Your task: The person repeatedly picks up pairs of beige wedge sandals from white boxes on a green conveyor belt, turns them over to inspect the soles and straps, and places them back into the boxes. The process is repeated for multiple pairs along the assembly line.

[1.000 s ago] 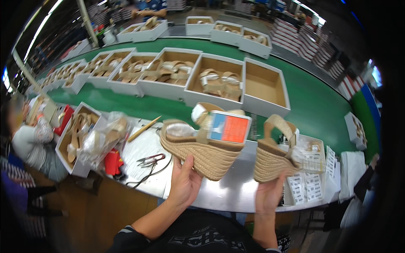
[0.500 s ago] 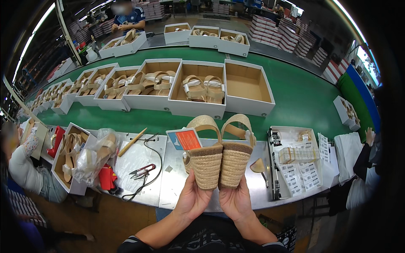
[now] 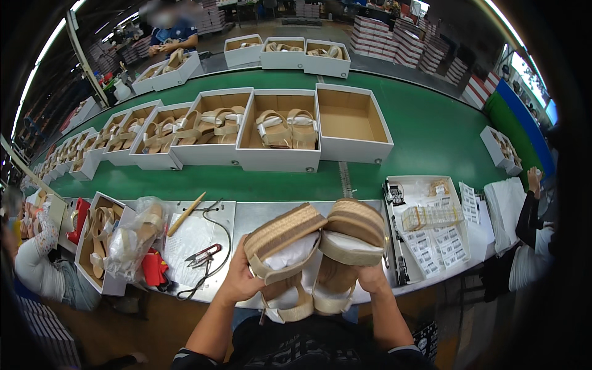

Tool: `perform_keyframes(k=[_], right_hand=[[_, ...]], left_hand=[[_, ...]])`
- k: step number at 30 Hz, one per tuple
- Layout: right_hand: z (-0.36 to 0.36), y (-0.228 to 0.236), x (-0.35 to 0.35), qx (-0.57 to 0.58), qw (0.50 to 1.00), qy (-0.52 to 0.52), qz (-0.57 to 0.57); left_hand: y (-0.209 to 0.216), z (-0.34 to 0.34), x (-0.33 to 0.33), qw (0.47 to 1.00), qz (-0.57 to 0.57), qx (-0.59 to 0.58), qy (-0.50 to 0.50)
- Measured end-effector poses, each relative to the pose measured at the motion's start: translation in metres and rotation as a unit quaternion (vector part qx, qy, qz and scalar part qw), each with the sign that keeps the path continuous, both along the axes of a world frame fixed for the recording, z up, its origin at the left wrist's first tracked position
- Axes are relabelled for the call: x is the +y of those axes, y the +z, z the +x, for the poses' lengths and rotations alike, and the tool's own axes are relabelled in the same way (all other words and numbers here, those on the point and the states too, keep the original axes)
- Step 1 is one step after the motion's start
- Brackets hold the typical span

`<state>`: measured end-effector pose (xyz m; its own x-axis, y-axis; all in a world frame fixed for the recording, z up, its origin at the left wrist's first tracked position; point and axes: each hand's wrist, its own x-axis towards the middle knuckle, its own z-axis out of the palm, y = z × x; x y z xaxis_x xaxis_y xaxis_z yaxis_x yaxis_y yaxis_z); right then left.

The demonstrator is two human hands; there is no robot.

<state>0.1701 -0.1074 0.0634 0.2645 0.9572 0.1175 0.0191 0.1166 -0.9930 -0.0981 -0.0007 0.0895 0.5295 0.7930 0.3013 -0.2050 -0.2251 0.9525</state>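
A pair of beige espadrille wedge sandals is held up before me, side by side, with the front edges of their woven soles facing up and the straps hanging toward my body. My left hand (image 3: 239,277) is closed around the side of the left sandal (image 3: 285,237). My right hand (image 3: 372,277) grips the outer side of the right sandal (image 3: 353,229), its fingers partly hidden behind it. White stuffing shows under the toe bands. Beyond them on the green belt stands an open white shoebox (image 3: 356,150), next to a box (image 3: 277,159) with two sandals in it.
More sandal boxes (image 3: 157,160) line the green conveyor (image 3: 425,129) leftward. On the metal table lie red-handled snips (image 3: 203,254), a wooden stick (image 3: 187,213), a bagged sandal (image 3: 145,231), and a tray (image 3: 462,246) of label sheets. Co-workers sit at both sides; another person (image 3: 174,40) works across.
Both hands have tipped the sandals over, from heels facing me to toe ends up and straps toward me. The hanging orange-and-blue tag is no longer visible.
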Motion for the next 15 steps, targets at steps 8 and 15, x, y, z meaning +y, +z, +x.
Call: perform_keyframes(k=[8, 15], right_hand=[[0.003, 0.020, -0.001, -0.157, 0.974, -0.075, 0.145], [0.001, 0.016, -0.004, -0.118, 0.983, -0.069, 0.119]], left_hand=[[-0.002, 0.000, 0.005, 0.988, 0.134, 0.058, 0.052], [-0.001, 0.003, 0.006, 0.981, 0.178, 0.064, 0.053]])
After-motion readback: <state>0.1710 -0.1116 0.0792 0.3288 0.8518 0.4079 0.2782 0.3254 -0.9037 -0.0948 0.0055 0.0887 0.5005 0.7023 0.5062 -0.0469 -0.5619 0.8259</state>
